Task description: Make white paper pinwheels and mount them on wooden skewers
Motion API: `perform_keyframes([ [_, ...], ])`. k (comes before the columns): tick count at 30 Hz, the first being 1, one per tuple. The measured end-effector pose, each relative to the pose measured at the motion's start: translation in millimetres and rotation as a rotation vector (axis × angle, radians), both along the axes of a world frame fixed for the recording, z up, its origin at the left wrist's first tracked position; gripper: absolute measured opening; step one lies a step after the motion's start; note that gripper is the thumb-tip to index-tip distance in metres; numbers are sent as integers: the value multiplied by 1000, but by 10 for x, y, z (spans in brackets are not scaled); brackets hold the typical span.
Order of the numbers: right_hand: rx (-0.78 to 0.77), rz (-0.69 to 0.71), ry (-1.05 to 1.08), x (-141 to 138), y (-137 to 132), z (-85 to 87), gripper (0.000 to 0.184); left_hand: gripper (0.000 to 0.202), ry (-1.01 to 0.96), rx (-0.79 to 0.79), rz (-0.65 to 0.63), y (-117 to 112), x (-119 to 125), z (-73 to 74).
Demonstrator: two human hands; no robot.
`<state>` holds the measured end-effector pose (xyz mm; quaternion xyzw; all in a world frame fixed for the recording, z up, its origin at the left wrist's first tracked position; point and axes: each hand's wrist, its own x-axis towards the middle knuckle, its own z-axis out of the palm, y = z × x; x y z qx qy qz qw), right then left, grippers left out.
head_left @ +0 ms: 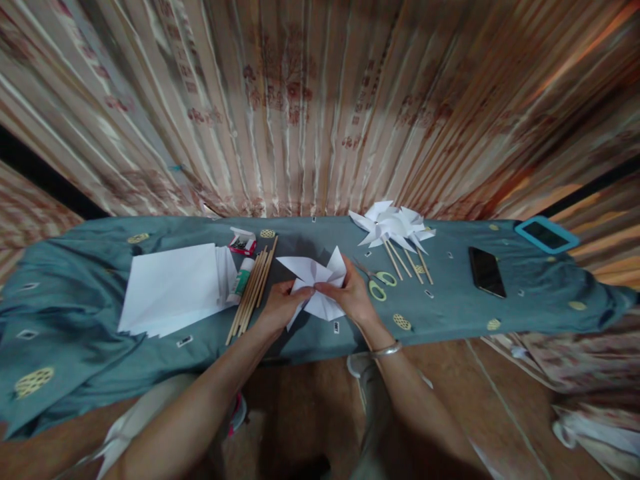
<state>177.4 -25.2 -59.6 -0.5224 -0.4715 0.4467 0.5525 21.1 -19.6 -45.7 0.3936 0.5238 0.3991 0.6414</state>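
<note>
A white paper pinwheel (pixel 320 308) with folded, pointed blades is held between my two hands above the cloth. My left hand (pixel 283 301) grips its lower left side, thumb pressed near the centre. From the right, my right hand (pixel 355 293) pinches it too, its thumb meeting the middle and its fingers partly hidden behind the paper. No stick shows on this pinwheel. Just right of my right hand lie scissors (pixel 381 285) with yellow-green handles. Left of my left hand rests a bundle of thin wooden sticks (pixel 254 287).
A stack of white paper (pixel 170 287), a glue tube (pixel 241 280) and a small red box (pixel 243 241) lie left. Several finished pinwheels on sticks (pixel 393 225) lie back right. Farther right are a black phone (pixel 487 271) and a blue-framed device (pixel 546 235). A curtain (pixel 300 113) hangs behind.
</note>
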Motion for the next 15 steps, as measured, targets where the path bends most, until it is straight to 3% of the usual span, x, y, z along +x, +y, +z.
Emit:
perform_keyframes([
  [8,27,7,-6,-23,-52,51,84,25,-105,-37,49,-21,26,-5],
  [15,-133,64,133,-17,-82,157,99,29,-177,-60,58,-32,27,20],
])
